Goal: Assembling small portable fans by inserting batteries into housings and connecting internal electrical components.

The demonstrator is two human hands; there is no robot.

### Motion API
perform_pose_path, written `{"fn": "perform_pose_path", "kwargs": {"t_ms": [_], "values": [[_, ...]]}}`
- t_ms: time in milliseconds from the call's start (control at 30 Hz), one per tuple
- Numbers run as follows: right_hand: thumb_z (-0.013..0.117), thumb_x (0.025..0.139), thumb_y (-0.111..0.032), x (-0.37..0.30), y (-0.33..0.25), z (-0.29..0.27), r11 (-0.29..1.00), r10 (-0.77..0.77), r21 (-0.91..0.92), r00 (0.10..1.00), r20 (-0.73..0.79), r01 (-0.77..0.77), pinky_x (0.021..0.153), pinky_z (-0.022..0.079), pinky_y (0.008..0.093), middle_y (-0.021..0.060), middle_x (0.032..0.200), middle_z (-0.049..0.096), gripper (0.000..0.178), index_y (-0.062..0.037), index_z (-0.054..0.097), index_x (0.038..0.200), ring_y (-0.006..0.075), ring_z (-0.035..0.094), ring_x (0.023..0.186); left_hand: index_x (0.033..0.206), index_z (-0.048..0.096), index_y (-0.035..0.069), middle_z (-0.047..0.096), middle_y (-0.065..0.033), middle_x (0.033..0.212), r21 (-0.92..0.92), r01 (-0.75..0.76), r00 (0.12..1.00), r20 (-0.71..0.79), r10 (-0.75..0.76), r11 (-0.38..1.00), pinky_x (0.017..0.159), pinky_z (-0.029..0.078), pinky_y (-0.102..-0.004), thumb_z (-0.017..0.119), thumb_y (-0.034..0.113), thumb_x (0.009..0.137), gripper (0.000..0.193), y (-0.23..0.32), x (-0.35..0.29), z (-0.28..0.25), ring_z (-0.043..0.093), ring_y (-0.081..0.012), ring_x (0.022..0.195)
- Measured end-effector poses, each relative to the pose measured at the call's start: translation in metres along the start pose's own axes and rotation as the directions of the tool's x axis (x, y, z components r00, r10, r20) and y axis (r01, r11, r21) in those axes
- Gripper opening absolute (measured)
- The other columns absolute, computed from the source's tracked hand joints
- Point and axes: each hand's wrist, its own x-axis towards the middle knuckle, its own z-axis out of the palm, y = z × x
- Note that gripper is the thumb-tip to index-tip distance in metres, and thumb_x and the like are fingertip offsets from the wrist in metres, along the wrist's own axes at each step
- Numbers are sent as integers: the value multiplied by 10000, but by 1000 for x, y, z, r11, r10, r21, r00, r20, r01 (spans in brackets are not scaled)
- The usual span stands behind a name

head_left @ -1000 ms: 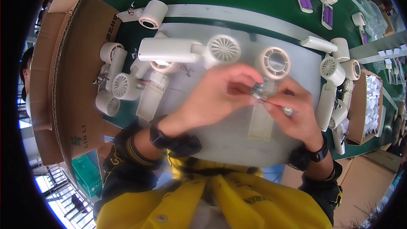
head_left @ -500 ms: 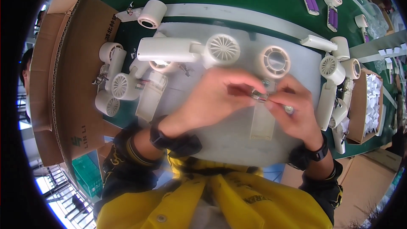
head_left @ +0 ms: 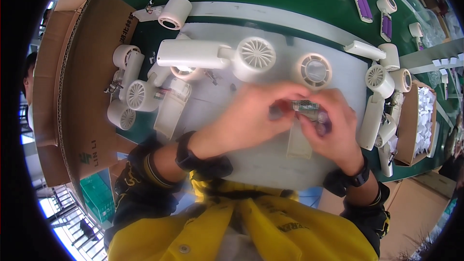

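Note:
My left hand (head_left: 256, 116) and my right hand (head_left: 336, 130) meet over a pale work mat (head_left: 241, 164). Between their fingertips is a small green circuit board (head_left: 304, 105), gripped from both sides. A shiny, roundish piece (head_left: 321, 122) shows inside the curled right fingers; its kind is unclear. Under the hands lies an open white handle shell (head_left: 299, 147), partly hidden. Just beyond them is its round white fan head (head_left: 313, 70). To the left, a white handheld fan (head_left: 193, 54) lies with its grille (head_left: 256, 52) facing up.
Several white fan bodies lie left, beside a tall cardboard box (head_left: 92, 82). More fan parts (head_left: 379, 79) crowd the right, next to an open carton (head_left: 420, 125) of small white pieces. A pale rail (head_left: 251, 13) crosses behind the mat. Fans with purple battery cells (head_left: 362, 7) lie far right.
Both hands have turned slightly, so more of the circuit board's green face shows. My left hand has shifted a little to the right. The view has moved slightly.

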Motion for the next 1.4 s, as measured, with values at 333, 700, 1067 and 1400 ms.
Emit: {"fn": "perform_pose_path", "kwargs": {"t_ms": [333,700,1067,1400], "values": [[825,696,-83,-1,10,2,998,-59,-43,995,-82,56,531,515,313,70,872,639,377,-75,631,1020,223,651,658,1070,702,16,700,-103,989,75,-15,1000,-4,16,997,737,574,-264,683,-57,776,303,-4,0,-3,699,-156,840],[838,675,-47,2,7,-2,999,-21,-38,995,-95,18,533,523,292,81,860,652,370,-78,705,1019,194,662,652,1005,741,30,710,-103,872,223,-177,981,-32,189,959,647,569,-267,719,-22,740,270,-12,1,-1,706,-189,730],[829,686,-24,1,6,-1,1000,15,5,996,-87,-14,541,507,284,82,864,656,357,-64,708,1020,173,631,631,1008,743,28,705,-104,873,237,-193,980,8,197,952,646,575,-260,697,-49,751,272,-14,1,-2,701,-175,731],[741,773,15,1,-11,-7,902,390,190,920,28,-388,584,488,271,96,875,632,196,-24,656,945,167,637,663,1133,668,26,662,-96,1030,-5,12,999,37,-12,1000,746,582,-272,661,-78,793,355,-6,2,0,682,-147,856]]}}
